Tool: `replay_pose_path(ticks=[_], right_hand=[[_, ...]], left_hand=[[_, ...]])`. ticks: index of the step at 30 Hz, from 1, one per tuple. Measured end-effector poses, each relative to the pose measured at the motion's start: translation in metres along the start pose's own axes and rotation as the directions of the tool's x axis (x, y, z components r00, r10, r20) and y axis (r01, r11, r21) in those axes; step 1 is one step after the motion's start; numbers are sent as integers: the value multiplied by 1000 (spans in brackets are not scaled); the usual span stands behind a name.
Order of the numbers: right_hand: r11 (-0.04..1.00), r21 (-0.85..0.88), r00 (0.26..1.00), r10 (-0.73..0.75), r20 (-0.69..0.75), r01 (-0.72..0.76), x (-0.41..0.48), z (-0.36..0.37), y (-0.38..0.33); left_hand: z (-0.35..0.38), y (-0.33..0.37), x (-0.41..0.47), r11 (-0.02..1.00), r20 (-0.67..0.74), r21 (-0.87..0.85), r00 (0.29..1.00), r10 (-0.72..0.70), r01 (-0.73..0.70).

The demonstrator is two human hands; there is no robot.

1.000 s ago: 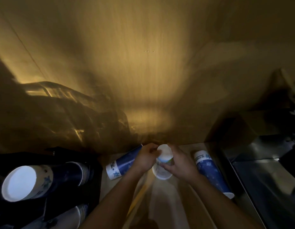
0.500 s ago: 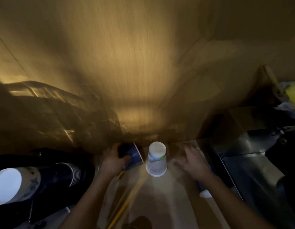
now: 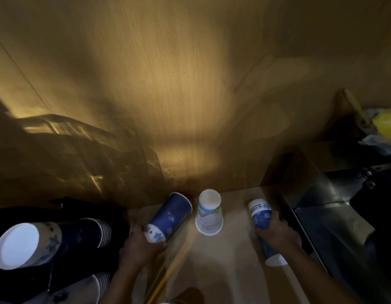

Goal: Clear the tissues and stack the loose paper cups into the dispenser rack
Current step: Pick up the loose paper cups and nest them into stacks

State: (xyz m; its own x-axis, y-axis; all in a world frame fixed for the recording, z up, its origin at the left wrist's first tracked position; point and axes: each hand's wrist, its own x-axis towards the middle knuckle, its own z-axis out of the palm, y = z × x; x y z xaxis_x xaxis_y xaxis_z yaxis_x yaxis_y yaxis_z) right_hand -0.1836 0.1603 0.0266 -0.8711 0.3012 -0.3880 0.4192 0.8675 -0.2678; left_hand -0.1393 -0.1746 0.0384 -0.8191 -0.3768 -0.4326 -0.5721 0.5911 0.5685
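Rack (image 3: 85, 257) far left, dark, cradling nested cups (image 3: 47, 242) on their sides, white mouth toward camera, ribbed rims packed tight. Just right, left hand (image 3: 139, 246) clamped round blue cup (image 3: 168, 218): thin printed paper, tapered, long axis slanting up and away to the right, base end at the fingers. Closest hand to the rack, so likely first to slot in, with that axis swung round to match the stack. Centre, white cup (image 3: 208, 212) upended on pale counter (image 3: 234, 270), untouched, between both hands. Right hand (image 3: 275, 233) wrapped over cup stack (image 3: 263, 229), long, lying front to back, beside metal ledge (image 3: 321, 227). No tissues visible.
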Motion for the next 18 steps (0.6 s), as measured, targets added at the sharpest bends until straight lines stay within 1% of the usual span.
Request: replay_pose_path(ticks=[1, 3, 6, 9, 12, 15, 17, 18], right_hand=[[1000, 10, 1000, 16, 8, -16, 0, 1, 0], [999, -28, 1000, 19, -19, -20, -2, 5, 0], [995, -98, 998, -2, -69, -5, -5, 11, 0], [997, -83, 997, -13, -78, 7, -5, 13, 1], [998, -62, 998, -5, -69, 1, -6, 10, 5], [999, -47, 998, -7, -55, 4, -8, 8, 7], [999, -35, 998, -6, -57, 4, -12, 7, 8], [1000, -15, 998, -6, -54, 6, -14, 7, 9]], left_hand=[[-4, 7, -9, 998, -43, -58, 999, 16, -19], [-15, 21, -27, 993, -110, -87, 991, 75, -85], [-36, 38, -55, 977, -203, -65, 961, 188, -205], [-58, 54, -86, 946, -324, 18, 893, 313, -325], [-73, 73, -123, 899, -357, 44, 834, 421, -436], [-74, 96, -160, 836, -381, 90, 757, 531, -541], [-64, 106, -181, 777, -363, 93, 706, 608, -622], [-55, 109, -188, 749, -333, 101, 687, 646, -655]])
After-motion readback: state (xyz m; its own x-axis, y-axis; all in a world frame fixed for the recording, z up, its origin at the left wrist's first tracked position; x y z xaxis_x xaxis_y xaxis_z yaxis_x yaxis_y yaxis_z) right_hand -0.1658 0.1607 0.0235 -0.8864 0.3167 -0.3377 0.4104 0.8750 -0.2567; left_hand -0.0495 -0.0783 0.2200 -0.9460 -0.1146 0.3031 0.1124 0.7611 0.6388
